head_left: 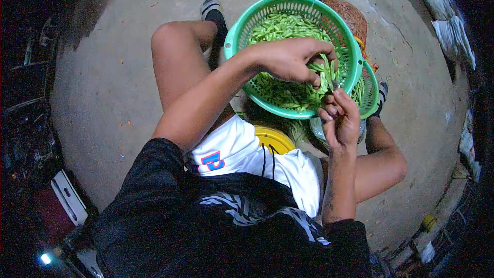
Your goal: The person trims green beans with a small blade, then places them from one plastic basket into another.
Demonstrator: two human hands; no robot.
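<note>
A big green plastic basket (235, 41) holds many cut green pods (288, 25). Over its right half, my left hand (296, 61) is closed around a bunch of long green pods (325, 74). My right hand (340, 116) is just below, at the basket's lower right rim, with its fingers closed in a pinch. A small dark, metallic-looking piece (336, 85) shows at its fingertips, against the bunch; its shape is too small to tell.
A second green basket (371, 90) with pods sits partly under the big one. Behind is a reddish mesh sack (347, 15). A yellow round stool or lid (275, 139) shows between the legs. Dark shoes (212, 9) rest on the concrete floor. Pale bags (447, 25) lie at the right.
</note>
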